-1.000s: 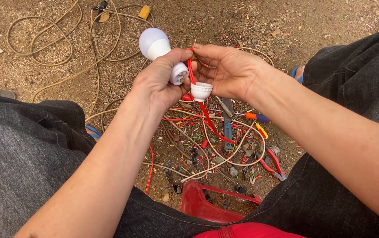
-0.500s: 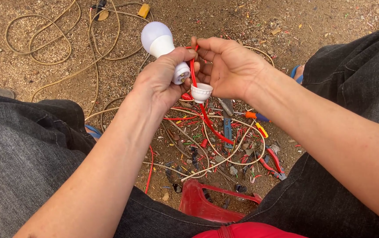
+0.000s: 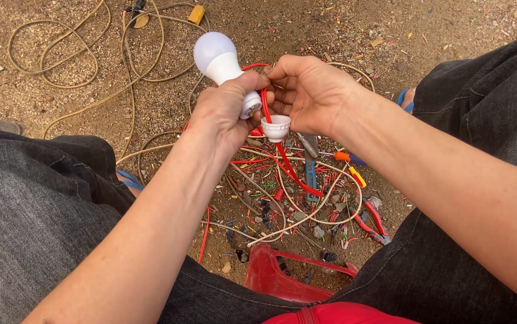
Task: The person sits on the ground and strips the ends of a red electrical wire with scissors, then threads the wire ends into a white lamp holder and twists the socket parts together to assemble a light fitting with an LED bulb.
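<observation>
head | left hand (image 3: pixel 225 114) grips bulb (image 3: pixel 219 60) | right hand (image 3: pixel 312 93) pinches socket (image 3: pixel 275 127)

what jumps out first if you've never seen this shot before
The white bulb stands out at top centre, gripped by its base in the left hand. Right beside it the right hand pinches a red wire that runs through a small white socket cap. Below the hands, a tangle of red and tan wire scraps litters the dirt ground, with a red plastic stool at the bottom.
</observation>
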